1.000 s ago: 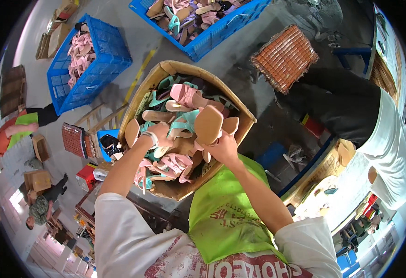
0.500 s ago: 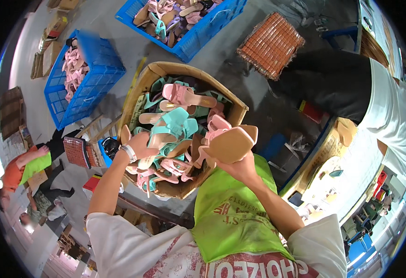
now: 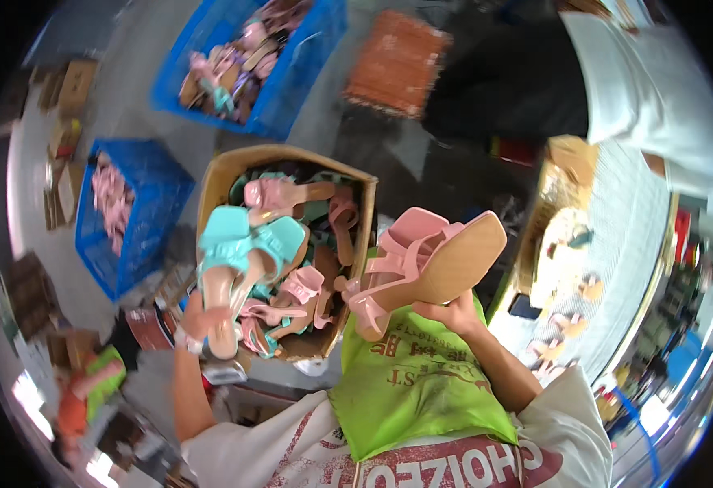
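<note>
My left hand [image 3: 196, 319] is closed round the heel end of a pair of turquoise heeled sandals [image 3: 250, 244], lifted above the left side of a cardboard box. Pink heeled sandals [image 3: 446, 256], apparently a pair, are gripped in my right hand [image 3: 454, 314] to the right of the box. One of them has its tan sole facing up, and the fingers behind it are partly hidden. Below my hands, the cardboard box [image 3: 370, 199] holds a jumble of turquoise and pink sandals, with one pink sandal [image 3: 279, 194] on top at the far side.
Two blue crates stand beyond: one at the far side [image 3: 291, 93] with mixed sandals, one at left [image 3: 157, 191] with pink ones. A reddish woven-topped stool [image 3: 397, 61] is far ahead. At right, a person in a white shirt [image 3: 657, 106] is by a worktable [image 3: 625, 220].
My left hand has raised the turquoise sandals off the pile. The pink sandals in my right hand have moved right, away from the box. The whole view has turned.
</note>
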Tool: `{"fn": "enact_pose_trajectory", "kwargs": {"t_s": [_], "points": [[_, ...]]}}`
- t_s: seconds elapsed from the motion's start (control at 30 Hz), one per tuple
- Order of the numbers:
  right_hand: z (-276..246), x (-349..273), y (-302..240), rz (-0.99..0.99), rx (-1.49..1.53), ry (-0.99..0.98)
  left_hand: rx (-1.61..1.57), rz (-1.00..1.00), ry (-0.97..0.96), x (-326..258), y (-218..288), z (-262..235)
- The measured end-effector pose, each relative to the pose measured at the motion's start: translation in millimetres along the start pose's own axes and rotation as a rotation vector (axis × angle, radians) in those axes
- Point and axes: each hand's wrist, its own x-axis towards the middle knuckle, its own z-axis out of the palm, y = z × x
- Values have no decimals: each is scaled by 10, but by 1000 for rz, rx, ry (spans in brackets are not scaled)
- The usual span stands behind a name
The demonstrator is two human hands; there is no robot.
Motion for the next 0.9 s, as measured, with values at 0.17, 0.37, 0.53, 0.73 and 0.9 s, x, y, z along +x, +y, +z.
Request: {"fn": "enact_pose_trajectory", "kwargs": {"t_s": [0.17, 0.37, 0.53, 0.73, 0.9], "points": [[-1836, -2177, 706, -8, 137, 58, -223, 48, 26, -405, -39, 3015], [-3423, -3485, 1047, -353, 655, 423, -93, 28, -373, -235, 296, 6277], [-4153, -4355, 1544, -574, 852, 777, 130, 154, -550, -156, 1227, 7358], [-4844, -4933, 2355, -940, 1148, 1298, 375, 377, -725, -144, 2711, 8677], [-5462, -5583, 2866, -1140, 1277, 1561, 538, 676, -970, -524, 3559, 10292]]}}
